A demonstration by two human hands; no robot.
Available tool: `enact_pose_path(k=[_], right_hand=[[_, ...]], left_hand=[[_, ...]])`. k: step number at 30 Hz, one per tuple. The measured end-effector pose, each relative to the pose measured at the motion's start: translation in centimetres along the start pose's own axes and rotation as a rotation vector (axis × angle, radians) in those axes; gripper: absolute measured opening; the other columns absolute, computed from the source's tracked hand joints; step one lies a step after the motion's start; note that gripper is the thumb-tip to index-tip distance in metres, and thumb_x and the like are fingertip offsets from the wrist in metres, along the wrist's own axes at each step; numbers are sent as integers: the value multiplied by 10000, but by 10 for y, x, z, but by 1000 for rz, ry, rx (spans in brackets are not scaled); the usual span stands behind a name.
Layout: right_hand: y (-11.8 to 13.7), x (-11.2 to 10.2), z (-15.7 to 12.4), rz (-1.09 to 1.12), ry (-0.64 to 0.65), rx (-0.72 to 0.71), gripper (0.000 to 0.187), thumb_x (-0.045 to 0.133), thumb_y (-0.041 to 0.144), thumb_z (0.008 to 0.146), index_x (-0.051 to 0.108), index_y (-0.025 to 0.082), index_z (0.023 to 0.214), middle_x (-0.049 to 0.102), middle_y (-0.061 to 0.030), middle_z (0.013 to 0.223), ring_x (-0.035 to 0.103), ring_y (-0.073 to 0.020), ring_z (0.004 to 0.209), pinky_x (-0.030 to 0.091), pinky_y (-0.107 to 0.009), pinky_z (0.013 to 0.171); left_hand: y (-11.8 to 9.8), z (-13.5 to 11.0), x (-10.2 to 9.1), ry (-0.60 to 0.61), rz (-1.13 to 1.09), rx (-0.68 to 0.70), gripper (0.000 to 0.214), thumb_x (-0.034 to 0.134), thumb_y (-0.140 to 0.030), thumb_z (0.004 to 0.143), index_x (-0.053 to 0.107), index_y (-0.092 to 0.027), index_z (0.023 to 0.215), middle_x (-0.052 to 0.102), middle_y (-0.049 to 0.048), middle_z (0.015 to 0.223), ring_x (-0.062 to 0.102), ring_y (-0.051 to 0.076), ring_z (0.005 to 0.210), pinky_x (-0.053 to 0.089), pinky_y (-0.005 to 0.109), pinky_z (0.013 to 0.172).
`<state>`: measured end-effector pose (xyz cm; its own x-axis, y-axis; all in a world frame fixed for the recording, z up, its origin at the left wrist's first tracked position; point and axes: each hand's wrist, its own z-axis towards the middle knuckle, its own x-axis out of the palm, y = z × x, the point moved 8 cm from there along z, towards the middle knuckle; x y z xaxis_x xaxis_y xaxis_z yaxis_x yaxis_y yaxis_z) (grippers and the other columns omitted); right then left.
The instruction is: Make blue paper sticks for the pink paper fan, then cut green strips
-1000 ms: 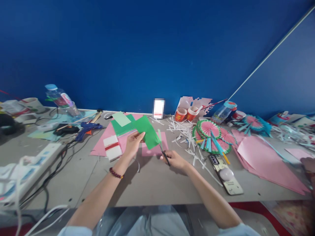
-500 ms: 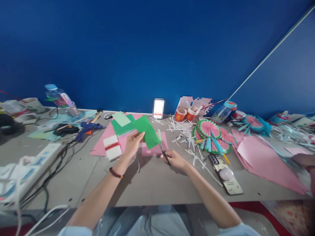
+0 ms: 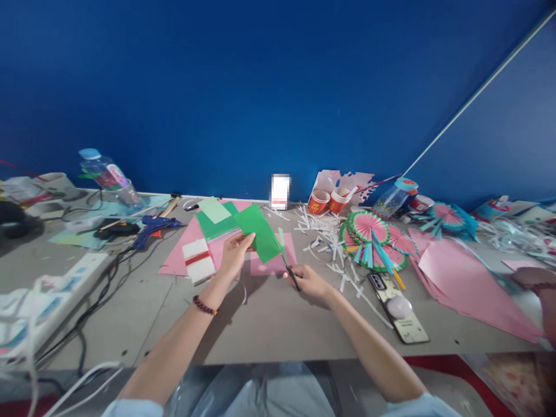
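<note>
My left hand [image 3: 237, 252] pinches a sheet of green paper [image 3: 259, 233] by its lower left edge, holding it above the table. In my right hand [image 3: 306, 280] is a pair of scissors with black handles [image 3: 292, 278]. Its blades meet the right edge of the green sheet, where a narrow strip stands partly apart. Beneath lies a small pink sheet [image 3: 278, 264]. More green paper [image 3: 214, 225], with a pale green piece [image 3: 214, 210] on top, rests beyond my left hand. A white bundle with a red band [image 3: 198, 262] sits left of that hand.
White paper strips [image 3: 324, 237] and watermelon-patterned paper fans [image 3: 369, 234] lie to the right, near a phone [image 3: 398, 310] and pink sheets [image 3: 469, 289]. Two red cups [image 3: 319, 201] stand at the back. A glue gun [image 3: 156, 227] and power strip [image 3: 65, 298] are left. Another person's hand [image 3: 530, 278] shows far right.
My hands, the green sheet and the scissors stay almost in place. At the far right, the other person's hand and wrist have shifted slightly into view.
</note>
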<state>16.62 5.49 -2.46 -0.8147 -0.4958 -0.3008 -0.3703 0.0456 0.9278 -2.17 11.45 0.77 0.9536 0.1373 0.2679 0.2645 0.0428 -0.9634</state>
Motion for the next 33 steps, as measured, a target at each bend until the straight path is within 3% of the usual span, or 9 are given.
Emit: enact_pose_path(k=[9, 33], right_hand=[[-3, 1, -3, 36, -5, 69, 509, 509, 649, 741, 335, 197, 582, 246, 84, 489, 228, -47, 425, 149, -209, 416], [-11, 0, 0, 54, -31, 65, 509, 532, 634, 732, 318, 200, 576, 235, 86, 487, 214, -42, 415, 141, -204, 398]], left_hand=[[-2, 0, 0, -6, 5, 0, 385, 775, -431, 566, 711, -138, 806, 712, 54, 730, 630, 155, 577, 520, 285, 585], [0, 1, -2, -15, 34, -5, 405, 770, -444, 570, 714, -129, 819, 713, 58, 717, 631, 158, 580, 520, 280, 586]])
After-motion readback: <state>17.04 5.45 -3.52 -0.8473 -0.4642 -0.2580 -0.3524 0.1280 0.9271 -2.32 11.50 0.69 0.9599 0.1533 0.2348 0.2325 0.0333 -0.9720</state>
